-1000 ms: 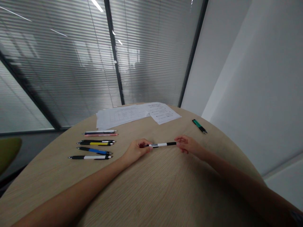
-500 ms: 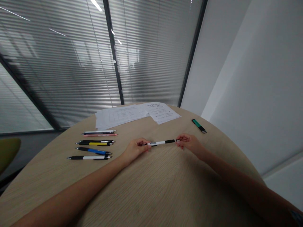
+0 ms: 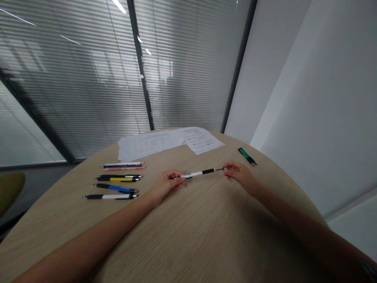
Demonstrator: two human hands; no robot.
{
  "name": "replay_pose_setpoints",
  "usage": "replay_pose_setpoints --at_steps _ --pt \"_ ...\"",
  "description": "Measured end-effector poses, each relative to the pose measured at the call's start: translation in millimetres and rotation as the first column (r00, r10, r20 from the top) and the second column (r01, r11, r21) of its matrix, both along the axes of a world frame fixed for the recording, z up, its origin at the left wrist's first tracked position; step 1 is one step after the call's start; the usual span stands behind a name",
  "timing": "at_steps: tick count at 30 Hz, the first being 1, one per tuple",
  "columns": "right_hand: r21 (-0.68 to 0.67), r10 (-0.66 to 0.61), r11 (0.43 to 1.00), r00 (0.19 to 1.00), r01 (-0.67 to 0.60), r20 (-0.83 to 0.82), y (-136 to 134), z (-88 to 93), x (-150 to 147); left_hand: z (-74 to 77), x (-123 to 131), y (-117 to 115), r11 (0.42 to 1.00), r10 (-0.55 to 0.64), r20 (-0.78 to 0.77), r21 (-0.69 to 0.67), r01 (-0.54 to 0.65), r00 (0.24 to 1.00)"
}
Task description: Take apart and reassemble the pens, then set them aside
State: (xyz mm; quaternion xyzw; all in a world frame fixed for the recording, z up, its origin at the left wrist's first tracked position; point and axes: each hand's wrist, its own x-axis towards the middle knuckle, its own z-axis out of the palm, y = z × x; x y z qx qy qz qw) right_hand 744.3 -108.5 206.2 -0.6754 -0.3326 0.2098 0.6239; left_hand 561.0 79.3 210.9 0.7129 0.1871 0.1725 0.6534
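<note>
My left hand point(image 3: 167, 184) is closed in a pinch on the clip end of a white pen point(image 3: 196, 173) with a black grip. A thin dark refill point(image 3: 218, 169) sticks out of the grip end of the barrel. Its far end is between the fingertips of my right hand point(image 3: 238, 174), where a small silvery bit shows; the fingers hide the rest. Both hands are just above the table, with the pen roughly level between them, slanting up toward the right.
On the round wooden table point(image 3: 176, 236), several pens lie in a column at left, among them a blue pen point(image 3: 116, 188), a yellow pen point(image 3: 120, 179) and a white pen point(image 3: 110, 196). Green pens point(image 3: 246, 155) lie at right. Printed papers point(image 3: 153, 144) cover the far edge.
My right hand has moved right and slightly up, away from the barrel. The thin dark refill now shows between grip and fingers. The pen has tilted a little; my left hand keeps its hold.
</note>
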Motion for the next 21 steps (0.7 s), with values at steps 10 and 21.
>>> replay_pose_setpoints --at_steps 10,21 --pt "0.038 -0.054 0.998 0.998 0.054 -0.017 -2 3.7 1 -1.6 -1 2 1.000 0.000 0.013 0.005 0.000 1.000" --pt "-0.015 -0.029 0.999 0.998 0.030 0.059 -2 7.0 -14 -10.6 0 6 0.953 -0.188 -0.096 0.223 0.205 0.978"
